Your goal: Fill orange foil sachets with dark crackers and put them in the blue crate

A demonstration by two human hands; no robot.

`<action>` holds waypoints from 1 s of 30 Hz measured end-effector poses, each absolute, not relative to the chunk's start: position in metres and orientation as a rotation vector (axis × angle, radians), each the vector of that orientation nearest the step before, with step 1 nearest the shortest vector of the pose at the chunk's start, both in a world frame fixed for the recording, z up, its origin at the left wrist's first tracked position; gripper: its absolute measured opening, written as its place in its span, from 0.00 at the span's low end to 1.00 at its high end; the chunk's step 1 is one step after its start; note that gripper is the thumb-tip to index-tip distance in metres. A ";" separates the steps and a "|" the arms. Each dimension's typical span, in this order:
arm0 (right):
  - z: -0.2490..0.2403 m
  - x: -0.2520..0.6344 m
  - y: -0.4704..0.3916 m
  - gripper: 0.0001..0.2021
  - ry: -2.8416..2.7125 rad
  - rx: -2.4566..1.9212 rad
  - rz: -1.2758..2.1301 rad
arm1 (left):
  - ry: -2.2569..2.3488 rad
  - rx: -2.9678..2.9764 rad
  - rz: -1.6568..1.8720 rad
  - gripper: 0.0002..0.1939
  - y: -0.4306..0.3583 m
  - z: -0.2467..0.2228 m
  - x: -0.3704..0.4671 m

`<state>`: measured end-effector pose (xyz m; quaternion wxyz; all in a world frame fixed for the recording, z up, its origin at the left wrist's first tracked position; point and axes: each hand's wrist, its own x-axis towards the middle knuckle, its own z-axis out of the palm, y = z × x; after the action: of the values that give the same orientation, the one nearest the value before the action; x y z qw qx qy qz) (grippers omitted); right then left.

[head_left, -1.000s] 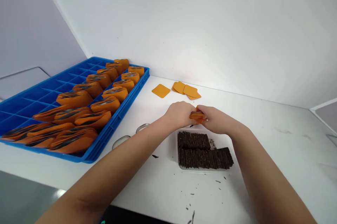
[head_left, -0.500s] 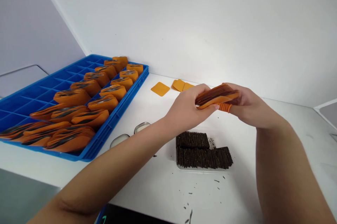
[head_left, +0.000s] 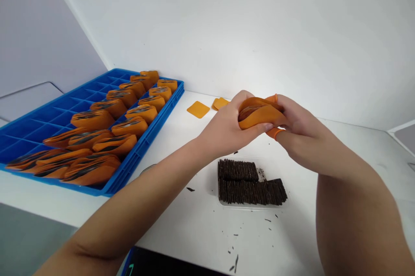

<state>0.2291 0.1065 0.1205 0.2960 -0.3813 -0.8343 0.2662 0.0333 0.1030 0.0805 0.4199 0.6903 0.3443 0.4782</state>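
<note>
A bundle of thin orange sheets (head_left: 262, 117) is held up over the table between my two hands. My left hand (head_left: 225, 126) is closed around its left side, the thumb along the front face. From the right, my right hand (head_left: 303, 131) grips the other end, with orange finger cots (head_left: 275, 133) on its thumb and a fingertip. The bundle bows open at the top, and its inner layers show only in part. Beneath the hands, a clear plastic tray (head_left: 256, 207) holds rows of thin dark brown squares (head_left: 251, 191) standing on edge.
On the left stands a blue compartment tray (head_left: 138, 152) with several orange bundles (head_left: 110, 142) showing dark layers. Loose orange squares (head_left: 198, 109) lie near the back wall. Dark crumbs (head_left: 236, 263) are scattered in front. A black device (head_left: 168, 263) is at the bottom edge.
The bundle has turned and now bows open, with its orange front face showing more. My right hand has shifted slightly, and a second finger cot has come into view.
</note>
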 end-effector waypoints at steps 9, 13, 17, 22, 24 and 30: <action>0.129 0.243 0.102 0.30 -1.978 -0.937 0.756 | 0.951 1.689 1.341 0.16 0.090 0.093 0.040; 0.134 0.243 0.101 0.18 -1.892 -0.850 0.647 | 0.796 1.555 1.514 0.12 0.084 0.100 0.044; 0.133 0.234 0.097 0.04 -1.826 -0.769 0.431 | 0.818 1.553 1.537 0.11 0.077 0.107 0.043; 0.132 0.228 0.097 0.11 -1.742 -0.774 0.356 | 0.856 1.638 1.479 0.14 0.068 0.114 0.040; 0.134 0.229 0.098 0.13 -1.728 -0.821 0.354 | 0.828 1.654 1.460 0.13 0.066 0.117 0.040; 0.135 0.238 0.097 0.02 -1.726 -0.811 0.329 | 0.785 1.588 1.414 0.10 0.064 0.118 0.039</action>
<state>0.2378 0.0970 0.1354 0.5673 -0.3452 -0.7345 0.1399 0.0388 0.0638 0.1182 0.4235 0.6346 0.3138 0.5652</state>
